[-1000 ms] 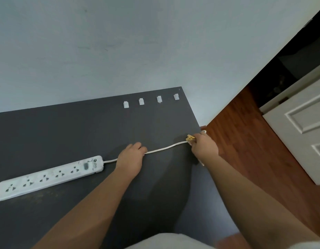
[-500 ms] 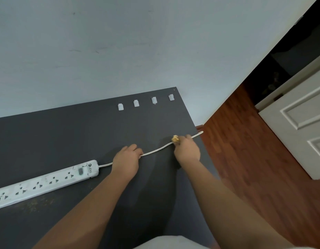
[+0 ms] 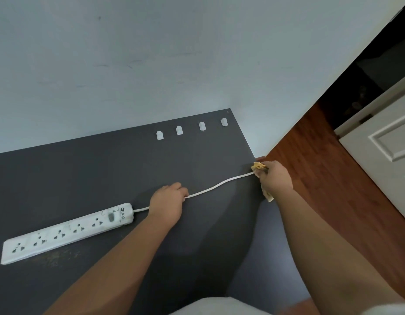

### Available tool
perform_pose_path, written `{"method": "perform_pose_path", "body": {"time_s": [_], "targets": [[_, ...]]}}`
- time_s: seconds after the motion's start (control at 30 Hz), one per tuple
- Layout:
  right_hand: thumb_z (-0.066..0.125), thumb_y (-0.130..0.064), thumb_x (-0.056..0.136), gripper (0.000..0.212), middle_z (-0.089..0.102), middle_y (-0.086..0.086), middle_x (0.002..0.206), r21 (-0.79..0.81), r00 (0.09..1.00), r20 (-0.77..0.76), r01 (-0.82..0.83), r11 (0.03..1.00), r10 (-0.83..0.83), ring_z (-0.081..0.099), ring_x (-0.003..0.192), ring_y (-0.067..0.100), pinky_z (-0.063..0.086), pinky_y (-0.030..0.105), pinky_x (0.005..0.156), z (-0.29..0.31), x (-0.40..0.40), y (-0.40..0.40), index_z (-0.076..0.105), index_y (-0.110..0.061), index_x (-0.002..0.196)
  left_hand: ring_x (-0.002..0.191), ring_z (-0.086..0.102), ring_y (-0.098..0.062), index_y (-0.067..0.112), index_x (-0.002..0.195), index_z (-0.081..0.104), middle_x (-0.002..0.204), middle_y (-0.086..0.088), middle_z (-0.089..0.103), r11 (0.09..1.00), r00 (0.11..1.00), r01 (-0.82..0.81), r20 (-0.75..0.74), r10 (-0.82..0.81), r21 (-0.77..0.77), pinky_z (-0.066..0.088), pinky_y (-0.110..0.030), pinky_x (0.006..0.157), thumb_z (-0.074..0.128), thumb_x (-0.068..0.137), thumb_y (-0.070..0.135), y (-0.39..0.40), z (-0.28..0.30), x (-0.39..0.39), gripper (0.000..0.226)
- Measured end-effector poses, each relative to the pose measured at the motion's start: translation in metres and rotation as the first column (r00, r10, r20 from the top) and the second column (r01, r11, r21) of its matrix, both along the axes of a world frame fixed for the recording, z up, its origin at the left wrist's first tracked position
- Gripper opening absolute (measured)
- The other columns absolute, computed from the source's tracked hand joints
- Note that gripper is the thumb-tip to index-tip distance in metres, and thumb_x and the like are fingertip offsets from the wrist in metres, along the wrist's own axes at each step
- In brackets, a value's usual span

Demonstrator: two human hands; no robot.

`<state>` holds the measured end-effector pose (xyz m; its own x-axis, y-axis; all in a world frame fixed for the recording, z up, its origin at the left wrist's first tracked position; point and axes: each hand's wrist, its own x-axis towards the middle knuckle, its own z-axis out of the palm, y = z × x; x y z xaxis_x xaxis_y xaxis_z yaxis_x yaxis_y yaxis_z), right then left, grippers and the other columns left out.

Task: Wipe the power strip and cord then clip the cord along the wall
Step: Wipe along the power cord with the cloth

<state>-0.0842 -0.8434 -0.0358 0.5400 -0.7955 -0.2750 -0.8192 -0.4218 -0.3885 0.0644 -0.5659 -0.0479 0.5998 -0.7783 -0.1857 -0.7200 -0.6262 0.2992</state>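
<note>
Cord (image 3: pixel 216 185) is held at two places: left hand (image 3: pixel 167 204) is curled over it near the power strip (image 3: pixel 67 231), right hand (image 3: pixel 275 180) is closed round it at the table's (image 3: pixel 106 169) right edge, a yellowish cloth (image 3: pixel 258 166) bunched in the same grip. Between the hands the thin white cord runs in a shallow curve, rising toward the right. Strip lies flat on the dark matte top, long axis lower left to upper right, cord end toward left hand. Four small white clips (image 3: pixel 179 130) are seen in a row near the wall (image 3: pixel 128 64)
</note>
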Motion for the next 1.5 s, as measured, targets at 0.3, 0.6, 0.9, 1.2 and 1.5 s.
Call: {"method": "perform_pose_path", "body": {"time_s": [0.3,0.6,0.9,1.2,1.5], "targets": [[0.049,-0.037,0.094,0.027,0.057,0.008,0.107,-0.098,0.984,0.111,0.148,0.984,-0.137,0.060,0.084,0.029,0.055,0.047,0.078,0.016,-0.024,0.023,0.064,-0.016,0.101,0.088,0.063,-0.026,0.030,0.106,0.063,0.100,0.002,0.058,0.996,1.000,0.023,0.018,-0.025,0.087,0.049,-0.035,0.065,0.049,0.092,0.020,0.001,0.002,0.001,0.023],[0.052,-0.035,0.092,0.032,0.055,0.002,0.119,-0.045,0.990,0.092,-0.104,0.994,0.108,0.061,0.096,0.027,0.054,0.040,0.080,-0.006,-0.010,0.074,0.060,-0.020,0.120,0.088,0.065,-0.022,0.026,0.090,0.067,0.094,0.004,0.063,1.000,0.997,0.021,-0.073,-0.022,-0.013,0.050,-0.037,0.082,0.060,0.088,0.030,0.013,0.013,-0.005,0.009],[0.058,-0.038,0.090,0.032,0.056,-0.006,0.109,0.076,0.861,0.215,-0.485,0.871,0.461,0.058,0.094,0.013,0.049,0.028,0.081,0.002,-0.007,0.110,0.062,-0.026,0.120,0.120,0.044,-0.012,0.031,0.099,0.071,0.104,0.019,0.060,0.995,0.992,-0.101,-0.081,0.099,-0.021,0.016,-0.049,0.114,0.014,0.081,0.067,0.069,0.009,-0.018,0.070],[0.059,-0.041,0.088,0.030,0.057,-0.009,0.102,0.149,0.727,0.162,-0.686,0.712,0.667,0.058,0.093,0.013,0.047,0.027,0.082,0.004,-0.002,0.161,0.064,-0.026,0.114,0.128,0.045,-0.010,0.036,0.093,0.071,0.081,0.019,0.071,0.955,0.965,-0.262,-0.072,0.254,-0.143,0.012,-0.046,0.116,0.058,0.086,0.048,0.100,0.031,-0.032,0.019],[0.066,-0.014,0.086,0.018,0.071,0.010,0.097,0.843,0.890,0.391,-0.243,0.480,-0.234,0.065,0.093,0.024,0.050,0.043,0.089,0.047,0.016,0.179,0.066,-0.009,0.103,0.079,0.055,-0.009,0.037,0.085,0.068,0.066,0.018,0.058,0.902,0.934,-0.349,-0.019,0.356,-0.252,0.037,-0.036,0.091,0.041,0.084,0.060,0.127,0.048,-0.049,0.035]]}}
